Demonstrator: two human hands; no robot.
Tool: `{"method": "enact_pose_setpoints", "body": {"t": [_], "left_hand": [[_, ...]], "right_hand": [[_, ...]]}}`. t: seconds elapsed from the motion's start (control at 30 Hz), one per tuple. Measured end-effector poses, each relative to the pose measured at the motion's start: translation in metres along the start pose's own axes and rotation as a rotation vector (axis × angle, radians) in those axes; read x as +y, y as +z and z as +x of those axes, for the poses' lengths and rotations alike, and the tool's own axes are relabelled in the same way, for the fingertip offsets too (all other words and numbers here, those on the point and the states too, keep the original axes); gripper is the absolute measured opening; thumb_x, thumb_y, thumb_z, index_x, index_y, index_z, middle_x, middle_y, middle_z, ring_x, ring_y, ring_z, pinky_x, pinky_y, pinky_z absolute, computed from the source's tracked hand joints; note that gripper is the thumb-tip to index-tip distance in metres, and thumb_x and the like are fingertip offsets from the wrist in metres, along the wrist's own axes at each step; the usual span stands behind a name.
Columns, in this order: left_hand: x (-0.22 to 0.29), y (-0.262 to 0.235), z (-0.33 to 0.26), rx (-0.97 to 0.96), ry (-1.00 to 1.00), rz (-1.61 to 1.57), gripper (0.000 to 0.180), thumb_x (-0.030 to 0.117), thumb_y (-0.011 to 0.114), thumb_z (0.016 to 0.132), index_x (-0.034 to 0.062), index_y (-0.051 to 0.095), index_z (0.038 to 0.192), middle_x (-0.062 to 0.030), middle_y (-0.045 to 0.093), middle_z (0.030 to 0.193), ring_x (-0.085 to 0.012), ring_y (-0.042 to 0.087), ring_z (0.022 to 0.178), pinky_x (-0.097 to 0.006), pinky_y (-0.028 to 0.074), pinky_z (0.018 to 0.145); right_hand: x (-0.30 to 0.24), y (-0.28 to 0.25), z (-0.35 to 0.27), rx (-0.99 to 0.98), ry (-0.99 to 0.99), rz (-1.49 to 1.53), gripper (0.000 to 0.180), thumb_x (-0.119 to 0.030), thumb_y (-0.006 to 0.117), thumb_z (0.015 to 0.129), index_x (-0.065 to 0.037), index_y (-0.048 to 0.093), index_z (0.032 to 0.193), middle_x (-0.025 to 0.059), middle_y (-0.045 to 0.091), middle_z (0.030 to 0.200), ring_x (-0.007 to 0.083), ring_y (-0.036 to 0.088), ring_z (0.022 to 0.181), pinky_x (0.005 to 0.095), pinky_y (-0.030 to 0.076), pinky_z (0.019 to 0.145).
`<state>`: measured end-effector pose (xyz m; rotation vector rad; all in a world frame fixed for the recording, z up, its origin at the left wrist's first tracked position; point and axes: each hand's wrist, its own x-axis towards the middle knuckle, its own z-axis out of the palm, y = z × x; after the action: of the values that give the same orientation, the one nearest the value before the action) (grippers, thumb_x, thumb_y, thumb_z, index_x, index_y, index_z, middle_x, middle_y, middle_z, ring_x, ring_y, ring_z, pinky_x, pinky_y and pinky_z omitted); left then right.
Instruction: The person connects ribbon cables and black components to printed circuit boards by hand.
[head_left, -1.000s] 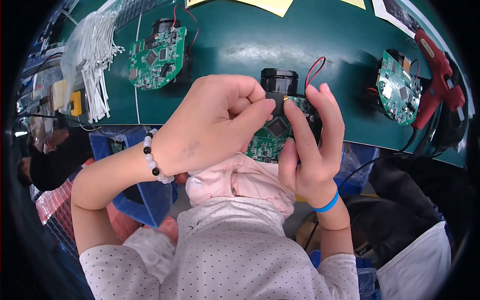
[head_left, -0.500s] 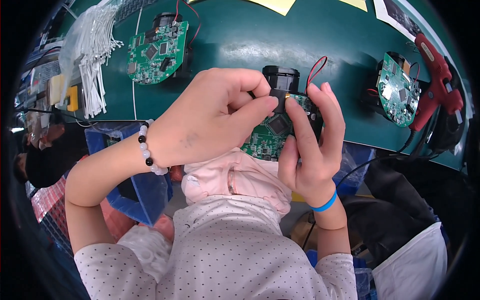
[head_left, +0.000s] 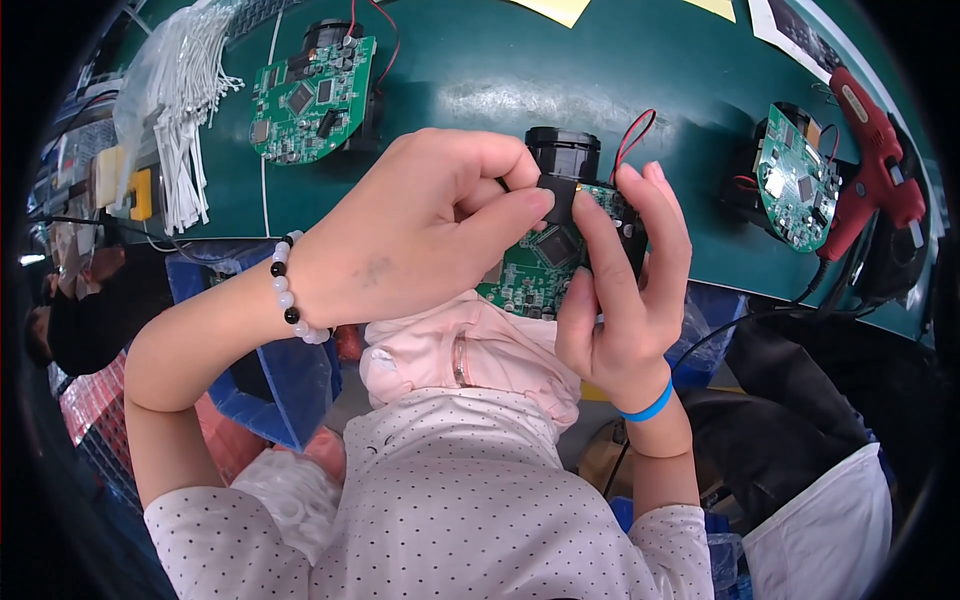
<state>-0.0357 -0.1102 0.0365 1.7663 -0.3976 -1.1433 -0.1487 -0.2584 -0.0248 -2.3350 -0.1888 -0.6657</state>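
A green circuit board [head_left: 530,285] with a black round lens barrel [head_left: 563,155] at its far end is between my hands at the table's near edge. My left hand [head_left: 420,215] is closed in a pinch, thumb and forefinger at a black flat strip [head_left: 563,197] that runs from the lens barrel onto the board. My right hand [head_left: 630,290] grips the board's right side, its forefinger pressed beside the strip. A red and black wire loop [head_left: 630,140] rises behind the right fingers. The left hand hides part of the board.
Similar board assemblies stand at far left [head_left: 312,105] and right [head_left: 800,180]. A bundle of white cable ties [head_left: 185,130] lies at far left. A red glue gun [head_left: 875,160] with a black cord is at right. Blue bins [head_left: 265,390] sit below the table edge.
Both hands keep nearly the same hold on the board. The left hand's thumb and forefinger have shifted very slightly; the whole view has moved a little.
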Motion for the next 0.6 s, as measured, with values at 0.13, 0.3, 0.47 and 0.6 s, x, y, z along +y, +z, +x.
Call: {"method": "enact_pose_setpoints", "body": {"t": [0.13,0.3,0.47,0.6], "left_hand": [[0.0027,0.0006,-0.0001,0.01,-0.026,0.01,0.014,0.011,0.051,0.093,0.0012,0.053,0.083,0.0048,0.046,0.052,-0.0003,0.039,0.042,-0.018,0.026,0.038],[0.0046,0.0023,0.0003,0.05,-0.066,0.027,0.016,0.012,0.052,0.093,0.0012,0.053,0.08,0.0051,0.045,0.052,-0.0003,0.039,0.041,-0.017,0.025,0.038],[0.0048,0.0023,-0.0002,0.052,-0.079,0.024,0.017,0.013,0.053,0.092,0.0013,0.053,0.08,0.0053,0.045,0.051,-0.0001,0.039,0.041,-0.018,0.025,0.037],[0.0062,0.0027,0.0004,0.038,-0.078,0.0,0.018,0.013,0.053,0.093,0.0015,0.052,0.079,0.0054,0.045,0.051,0.0001,0.038,0.041,-0.018,0.024,0.037]], "right_hand": [[0.0003,0.0007,-0.0003,0.002,0.001,0.009,0.046,0.004,0.059,0.061,0.005,0.061,0.107,0.0256,0.048,0.118,0.048,0.05,0.108,0.0505,0.043,0.092],[0.0016,0.0009,-0.0009,0.004,-0.001,0.012,0.047,0.004,0.059,0.061,0.005,0.061,0.108,0.0255,0.048,0.119,0.0479,0.049,0.108,0.0505,0.043,0.092],[0.002,0.0014,-0.0012,0.012,-0.012,0.019,0.048,0.004,0.059,0.061,0.004,0.061,0.108,0.0254,0.048,0.119,0.0477,0.049,0.108,0.0503,0.043,0.092],[0.002,0.0008,-0.0012,0.006,-0.002,0.013,0.048,0.004,0.059,0.061,0.004,0.061,0.108,0.0253,0.048,0.119,0.0475,0.049,0.108,0.0499,0.043,0.092]]}}
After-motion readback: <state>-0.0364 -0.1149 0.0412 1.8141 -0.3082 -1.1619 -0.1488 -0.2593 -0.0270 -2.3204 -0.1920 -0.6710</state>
